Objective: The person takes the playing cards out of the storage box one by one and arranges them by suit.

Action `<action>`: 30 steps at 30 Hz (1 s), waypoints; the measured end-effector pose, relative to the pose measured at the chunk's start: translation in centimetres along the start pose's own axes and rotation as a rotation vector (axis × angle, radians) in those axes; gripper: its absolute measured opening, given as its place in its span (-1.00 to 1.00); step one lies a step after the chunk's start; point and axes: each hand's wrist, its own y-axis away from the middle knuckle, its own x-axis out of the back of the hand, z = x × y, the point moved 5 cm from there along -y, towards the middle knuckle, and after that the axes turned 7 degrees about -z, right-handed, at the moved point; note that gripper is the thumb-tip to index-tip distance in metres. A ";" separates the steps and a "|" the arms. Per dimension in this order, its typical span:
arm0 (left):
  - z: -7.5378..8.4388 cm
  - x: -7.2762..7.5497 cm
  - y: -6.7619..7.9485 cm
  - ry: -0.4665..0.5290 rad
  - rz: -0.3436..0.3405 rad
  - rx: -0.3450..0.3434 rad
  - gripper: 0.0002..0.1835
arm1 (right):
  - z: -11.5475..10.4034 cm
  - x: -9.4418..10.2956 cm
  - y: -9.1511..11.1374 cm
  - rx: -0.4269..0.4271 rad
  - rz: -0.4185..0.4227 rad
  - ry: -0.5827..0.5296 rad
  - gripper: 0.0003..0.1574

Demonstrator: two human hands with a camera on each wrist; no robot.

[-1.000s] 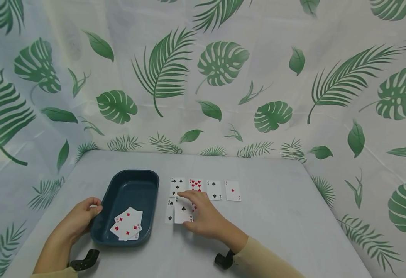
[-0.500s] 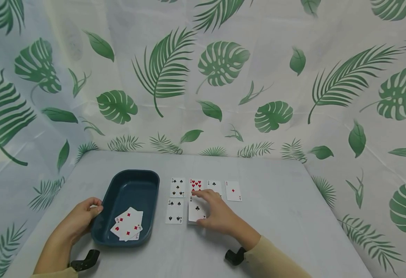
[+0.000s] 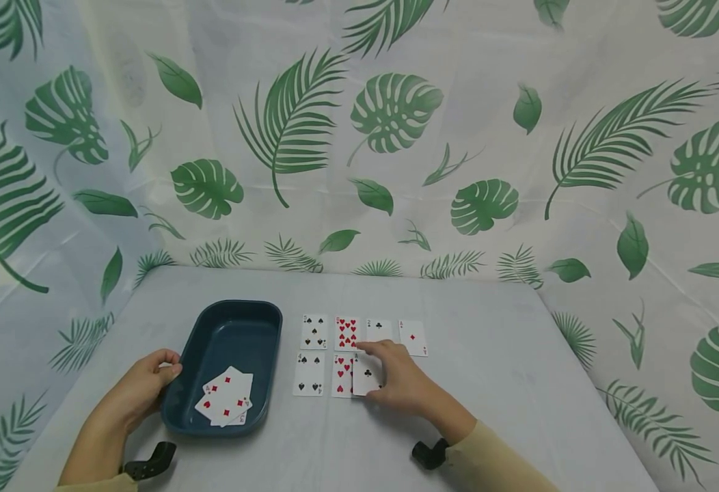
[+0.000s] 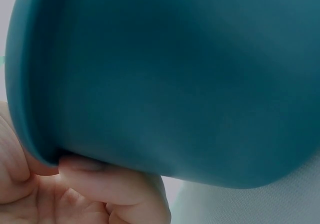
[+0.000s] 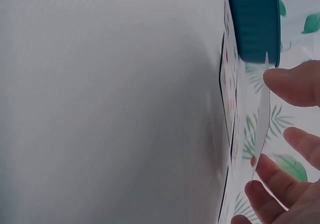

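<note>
My left hand (image 3: 147, 383) grips the left rim of a dark blue tray (image 3: 218, 326), its thumb and fingers at the edge. Several playing cards (image 3: 230, 393) lie piled in the tray's near end. Between thumb and fingers, my right hand (image 3: 405, 383) pinches an ace of clubs (image 3: 367, 377), held just above the table and overlapping the seven of hearts (image 3: 341, 376) from the head view. The right wrist view shows that card (image 5: 263, 119) edge-on, apart from the cards below. Left of the seven lies a four of spades (image 3: 309, 374).
Behind them is a row: five of spades (image 3: 314, 333), a hearts card (image 3: 347, 333), two of clubs (image 3: 378, 326) partly hidden by my right hand, and ace of diamonds (image 3: 413, 338). A leaf-patterned cloth (image 3: 409, 232) hangs behind the white table (image 3: 489, 342).
My right hand has carried the ace of clubs rightward, from over the four of spades and past the seven of hearts, uncovering both more. My left hand and the tray have stayed put.
</note>
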 end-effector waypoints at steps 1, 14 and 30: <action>0.0 0.0 0.0 -0.001 0.002 0.001 -0.80 | 0.1 0.0 0.1 -0.012 -0.002 0.000 0.12; 0.1 0.0 0.1 -0.005 0.002 -0.006 -0.80 | 1.5 0.5 0.9 -0.117 0.005 0.033 0.10; 0.1 -0.2 0.1 -0.013 0.006 -0.002 -0.80 | 1.7 0.5 1.0 -0.134 0.021 0.099 0.08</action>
